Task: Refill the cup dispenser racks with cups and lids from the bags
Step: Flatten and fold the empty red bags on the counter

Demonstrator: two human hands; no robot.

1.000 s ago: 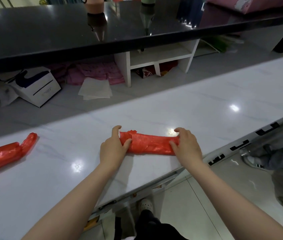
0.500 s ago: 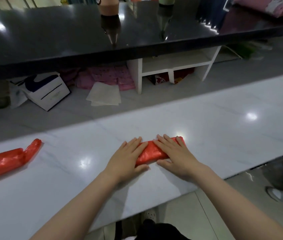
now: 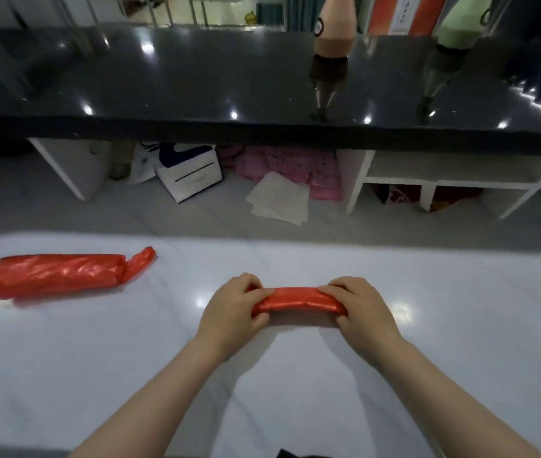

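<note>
Plainly, both hands grip one small roll of shiny red plastic bag (image 3: 299, 300), one at each end, on the white marble-look countertop (image 3: 97, 358). The left hand (image 3: 232, 305) has its fingers curled over the far side of the roll's left end with the thumb tucked under the near edge; the right hand (image 3: 360, 309) mirrors it at the right end, fingers wrapped over the top and thumb below. Holding it by both ends looks meant to keep the thin film from springing open, so the roll stays tight and straight; its middle bows slightly upward between the hands, and whether it touches the counter there I cannot tell.

A second, larger red plastic bag rolled into a thick bundle (image 3: 57, 274) lies well apart on the left of the same countertop, a twisted tail poking out at its right end, untouched, probably set aside out of the working space.

No cups, lids or dispenser racks show anywhere in view, so my guess is that this is tidying of emptied bags rather than the refilling itself.

Beyond the counter a glossy black bar top (image 3: 229, 77) carries two cone-shaped bottles, one tan (image 3: 335, 28) and one pale green (image 3: 457, 31). Beneath it sit a white box (image 3: 193, 178) and folded pink cloth (image 3: 295, 170).
</note>
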